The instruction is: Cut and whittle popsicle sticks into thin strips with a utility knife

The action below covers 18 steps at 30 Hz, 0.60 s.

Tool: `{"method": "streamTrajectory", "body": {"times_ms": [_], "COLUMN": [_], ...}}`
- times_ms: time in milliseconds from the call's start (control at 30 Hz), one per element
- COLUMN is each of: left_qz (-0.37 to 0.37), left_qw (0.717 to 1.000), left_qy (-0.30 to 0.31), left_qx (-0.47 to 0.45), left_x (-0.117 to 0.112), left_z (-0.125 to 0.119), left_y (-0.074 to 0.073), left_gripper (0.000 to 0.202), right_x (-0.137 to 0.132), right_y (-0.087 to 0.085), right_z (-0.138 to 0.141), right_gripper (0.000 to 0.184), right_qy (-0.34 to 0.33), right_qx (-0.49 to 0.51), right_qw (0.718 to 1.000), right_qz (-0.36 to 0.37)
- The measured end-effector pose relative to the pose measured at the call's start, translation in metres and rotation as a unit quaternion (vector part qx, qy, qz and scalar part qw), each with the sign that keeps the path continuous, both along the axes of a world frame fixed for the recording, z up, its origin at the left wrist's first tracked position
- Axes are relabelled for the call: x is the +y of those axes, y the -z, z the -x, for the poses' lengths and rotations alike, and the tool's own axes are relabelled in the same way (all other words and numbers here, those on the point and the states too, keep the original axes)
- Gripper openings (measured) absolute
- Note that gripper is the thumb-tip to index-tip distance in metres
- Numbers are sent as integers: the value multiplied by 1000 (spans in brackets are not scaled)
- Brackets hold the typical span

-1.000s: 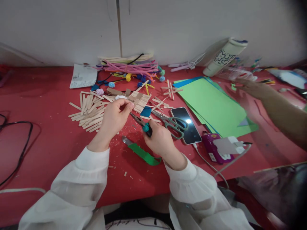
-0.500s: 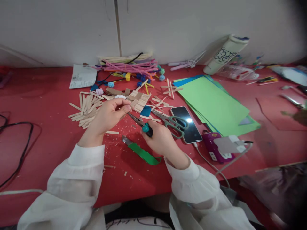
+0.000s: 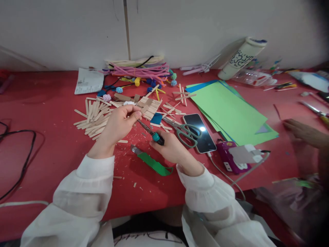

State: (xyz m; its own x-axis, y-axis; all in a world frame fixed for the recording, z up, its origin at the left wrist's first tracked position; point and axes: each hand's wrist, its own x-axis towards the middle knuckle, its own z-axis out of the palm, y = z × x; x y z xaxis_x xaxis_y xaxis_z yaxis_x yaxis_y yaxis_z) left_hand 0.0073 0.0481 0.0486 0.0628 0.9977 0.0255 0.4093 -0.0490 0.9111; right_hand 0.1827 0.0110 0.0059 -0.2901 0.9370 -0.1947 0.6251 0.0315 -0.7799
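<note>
Between thumb and fingers, my left hand pinches a short piece of craft stick. My right hand is wrapped round the handle of needle-nose pliers, whose jaws point up and left to just below my left fingertips. Whether the jaws touch the stick I cannot make out. Beyond my hands lies a panel of craft sticks set side by side. A pile of loose craft sticks is left of my left hand. A green utility knife lies below my right hand, among wood scraps.
Scissors overlap a phone on the right, by a purple power bank with a cable. Green paper, pipe cleaners and a tumbler stand farther back. Another person's hand rests at the far right.
My hands stay nearly in place; the pliers have turned slightly and their handles look closer together. At the far right, the other person's hand has moved down and left onto the table.
</note>
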Motion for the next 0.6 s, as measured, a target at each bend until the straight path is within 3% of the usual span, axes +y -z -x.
{"method": "streamTrajectory", "body": {"times_ms": [233,433,600], "left_qz": [-12,2,-10], "left_qw": [1000,1000,999], "left_qy": [-3,21,9], "left_qx": [19,-8,41], "left_x": [1,1,0], "left_z": [0,3,3], "left_y": [1,2,-1], "left_gripper": [10,13,13], "right_x": [0,2,-1], "right_y": [2,1,1], "right_z": [0,0,3], "right_gripper": [17,16,13], "right_qy": [-6,-49,-20], "right_qx": [37,90,-30], "right_qw": [999,993,999], "right_qz": [19,54,-8]}}
